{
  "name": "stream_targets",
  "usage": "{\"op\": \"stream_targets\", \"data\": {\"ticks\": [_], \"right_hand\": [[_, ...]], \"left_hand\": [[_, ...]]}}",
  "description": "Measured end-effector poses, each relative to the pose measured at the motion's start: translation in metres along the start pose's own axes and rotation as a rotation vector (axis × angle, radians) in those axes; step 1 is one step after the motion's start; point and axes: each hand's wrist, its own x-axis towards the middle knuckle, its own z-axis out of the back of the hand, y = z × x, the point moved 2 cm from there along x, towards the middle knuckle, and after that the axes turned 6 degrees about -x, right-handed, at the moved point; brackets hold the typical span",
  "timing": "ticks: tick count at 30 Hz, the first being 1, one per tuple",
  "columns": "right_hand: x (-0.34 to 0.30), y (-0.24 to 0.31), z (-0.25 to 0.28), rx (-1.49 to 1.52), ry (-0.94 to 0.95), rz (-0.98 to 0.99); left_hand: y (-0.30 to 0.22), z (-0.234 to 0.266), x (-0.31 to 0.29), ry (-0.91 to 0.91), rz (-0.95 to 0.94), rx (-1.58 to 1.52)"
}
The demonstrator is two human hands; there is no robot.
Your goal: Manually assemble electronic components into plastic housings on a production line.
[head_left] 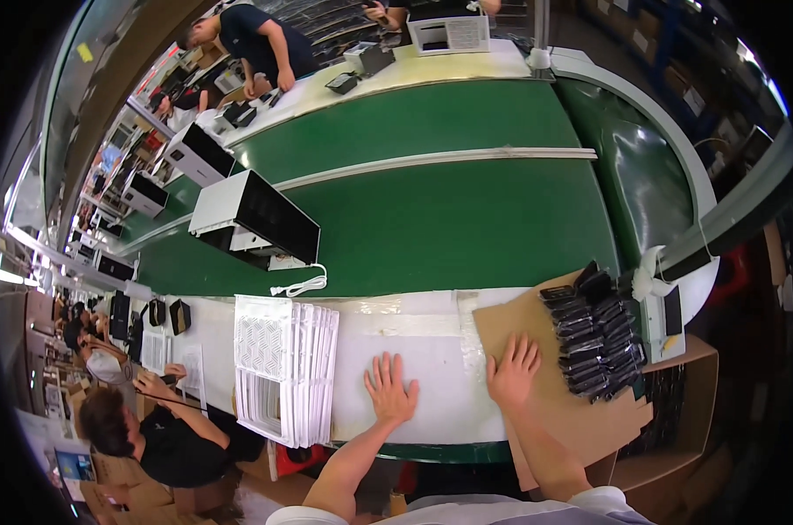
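Observation:
My left hand (390, 390) lies flat on the white worktop (431, 354), fingers spread, with nothing in it. To its left stands a stack of white perforated panels (283, 372), each with a rectangular opening. My right hand (514, 372) rests open on a brown cardboard sheet (510, 328), near the sheet's left edge. Right of that hand, a pile of black parts in shiny clear wrapping (593, 332) sits on the cardboard. Neither hand touches the panels or the wrapped parts.
Beyond the worktop runs a green conveyor belt (449, 227) carrying a white-and-black case (256, 214) with a coiled white cable (305, 284). An open carton (694, 394) stands at lower right. Co-workers stand at far left and across the belt. A metal post rises at right.

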Motion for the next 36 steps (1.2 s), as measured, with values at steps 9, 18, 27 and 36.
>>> {"op": "stream_targets", "data": {"ticks": [9,18,27,36], "right_hand": [[-0.001,-0.001,0.000,0.081,-0.015,-0.018],[0.005,-0.001,0.005,0.041,-0.057,-0.011],[0.008,0.003,-0.003,0.045,-0.035,-0.083],[0.010,-0.003,0.014,0.071,-0.026,-0.126]], "left_hand": [[0.003,-0.009,-0.001,-0.023,0.015,0.003],[-0.098,0.224,0.090,0.033,-0.687,-0.512],[0.137,0.412,0.294,-0.154,-0.422,0.359],[0.180,0.373,0.423,-0.066,-0.657,0.501]]}}
